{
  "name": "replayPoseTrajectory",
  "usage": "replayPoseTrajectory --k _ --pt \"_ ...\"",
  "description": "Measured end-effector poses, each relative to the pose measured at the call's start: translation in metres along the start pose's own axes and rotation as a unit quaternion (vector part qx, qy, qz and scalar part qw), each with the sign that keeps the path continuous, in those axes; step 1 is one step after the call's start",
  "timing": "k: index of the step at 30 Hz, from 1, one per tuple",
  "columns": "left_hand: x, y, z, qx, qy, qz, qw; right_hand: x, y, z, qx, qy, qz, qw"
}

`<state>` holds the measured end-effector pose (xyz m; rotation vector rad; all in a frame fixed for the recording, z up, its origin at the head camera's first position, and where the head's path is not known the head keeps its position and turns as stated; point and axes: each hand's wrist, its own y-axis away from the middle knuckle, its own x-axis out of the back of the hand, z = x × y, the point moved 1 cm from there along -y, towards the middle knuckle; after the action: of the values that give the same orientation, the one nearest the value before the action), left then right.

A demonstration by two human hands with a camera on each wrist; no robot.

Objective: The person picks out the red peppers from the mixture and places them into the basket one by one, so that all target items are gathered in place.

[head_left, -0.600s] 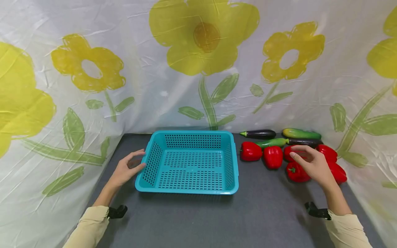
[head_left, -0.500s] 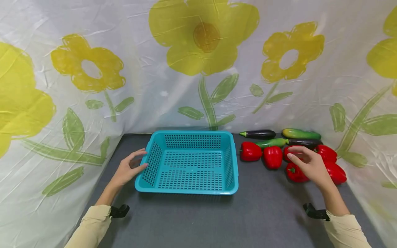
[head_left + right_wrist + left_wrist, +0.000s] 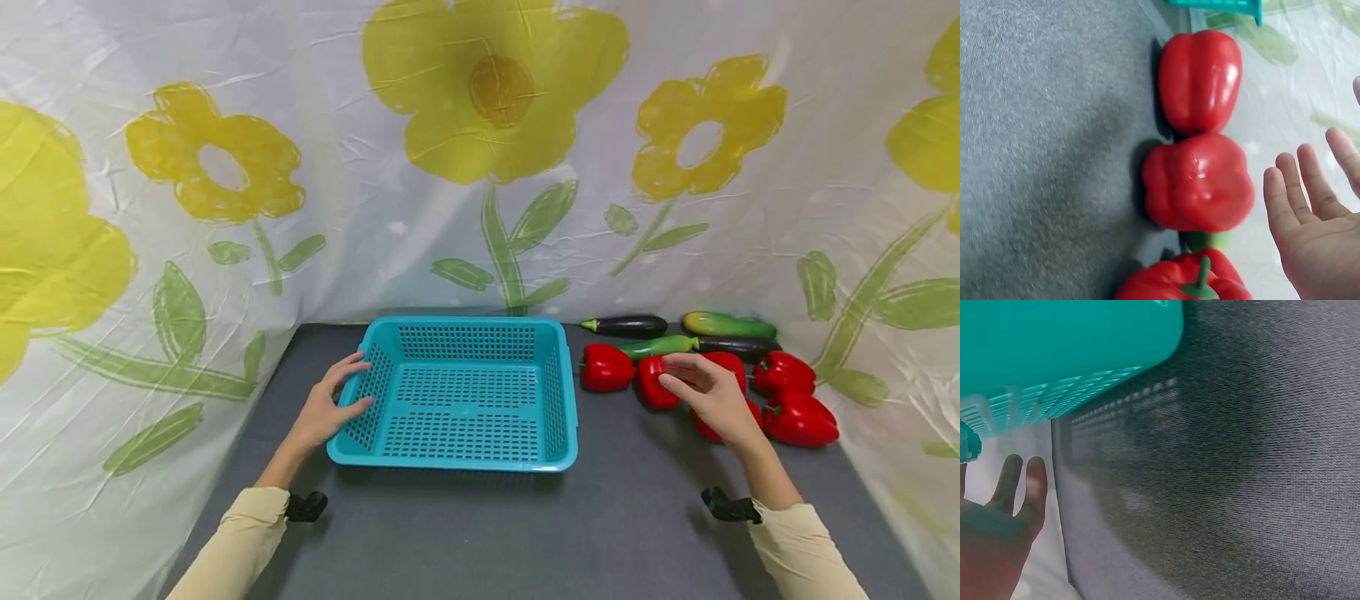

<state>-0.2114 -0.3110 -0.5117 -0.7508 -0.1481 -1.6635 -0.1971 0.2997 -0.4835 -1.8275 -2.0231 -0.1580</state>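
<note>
Since the earlier frame, in the head view, the right hand (image 3: 712, 400) has moved leftward, to the red pepper (image 3: 653, 388) near the counter's (image 3: 465, 542) far right corner; the left hand (image 3: 322, 412) slightly toward the basket (image 3: 450, 462). It seems a reaching step; grasping would need curled fingers, with neighbouring peppers (image 3: 606, 367) crowding closely. Left wrist view: relaxed fingers, nothing held; basket contact I cannot tell. Right wrist view: straight fingers, empty, beside peppers.

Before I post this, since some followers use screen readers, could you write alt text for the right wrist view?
Three red bell peppers form a column on a gray tabletop, the lowest cut off by the frame, its green stem showing. The right hand, fingers extended, is at the right edge, holding nothing; part of a teal basket shows at the top.
</note>
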Motion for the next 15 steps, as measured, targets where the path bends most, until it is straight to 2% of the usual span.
replayPoseTrajectory --k 4,9,12,15 --pt "-0.004 0.0 0.002 -0.004 -0.012 0.005 0.9999 -0.005 -0.001 0.0 -0.004 -0.008 -0.011 0.9999" --pt "-0.004 0.002 0.013 -0.018 -0.017 0.023 0.9994 -0.009 -0.007 -0.003 -0.01 -0.006 -0.018 0.9998" --pt "-0.002 0.001 0.022 -0.022 -0.011 0.023 0.9994 -0.009 -0.012 -0.005 -0.017 -0.015 -0.02 0.9995" --pt "-0.001 0.0 0.022 -0.023 -0.014 0.019 0.9994 -0.01 -0.017 -0.007 -0.023 -0.019 -0.023 0.9993"
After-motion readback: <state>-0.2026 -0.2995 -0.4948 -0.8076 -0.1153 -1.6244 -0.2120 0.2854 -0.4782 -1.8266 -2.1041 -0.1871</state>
